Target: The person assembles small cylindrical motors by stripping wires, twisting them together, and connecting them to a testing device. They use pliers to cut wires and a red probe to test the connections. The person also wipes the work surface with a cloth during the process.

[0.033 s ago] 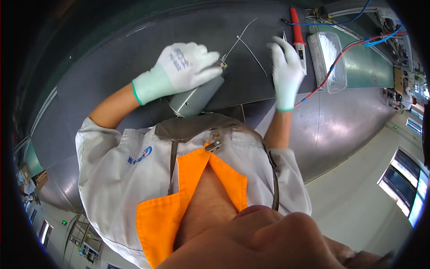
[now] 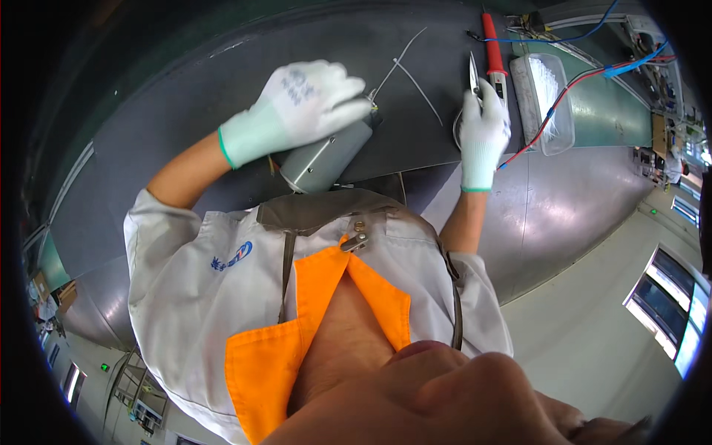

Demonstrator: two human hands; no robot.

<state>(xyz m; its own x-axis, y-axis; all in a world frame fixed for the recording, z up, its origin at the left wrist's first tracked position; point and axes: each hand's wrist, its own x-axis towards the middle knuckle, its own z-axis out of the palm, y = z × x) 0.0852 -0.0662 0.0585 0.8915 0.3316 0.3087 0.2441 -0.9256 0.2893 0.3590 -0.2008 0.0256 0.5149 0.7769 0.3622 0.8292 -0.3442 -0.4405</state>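
Gripping from above, the left hand (image 2: 308, 100) in a white glove lies over the top end of a grey metal cylinder (image 2: 324, 158), with the fingers curled around it, so the hand is closed on the cylinder. This cylinder lies tilted on the dark mat (image 2: 222, 81), its flat round end pointing to about 7 o'clock, toward the person's chest. At the fingertips of this hand, a thin white cable tie (image 2: 400, 55) goes away toward 1 o'clock, and a second white tie (image 2: 419, 83) crosses near it on the mat.

At 3 o'clock from the cylinder, the right hand (image 2: 483, 130), also in a white glove, rests on the edge of the mat with fingers pointing up to 12 o'clock. Its fingertips touch small pliers (image 2: 473, 74) with dark pointed jaws; I cannot tell if the fingers really close on the handles or only lie on them.

Just beside the pliers, at 1 o'clock from the right hand, lies a soldering iron (image 2: 491, 44) with a red handle. Farther to 3 o'clock stands a clear plastic tray (image 2: 567, 133) with white ties inside. A red wire (image 2: 564, 100) and a blue wire (image 2: 586, 30) run over the green surface (image 2: 608, 111) behind the tray.

The person wears a light grey jacket (image 2: 193, 289) with an orange collar (image 2: 259, 363).
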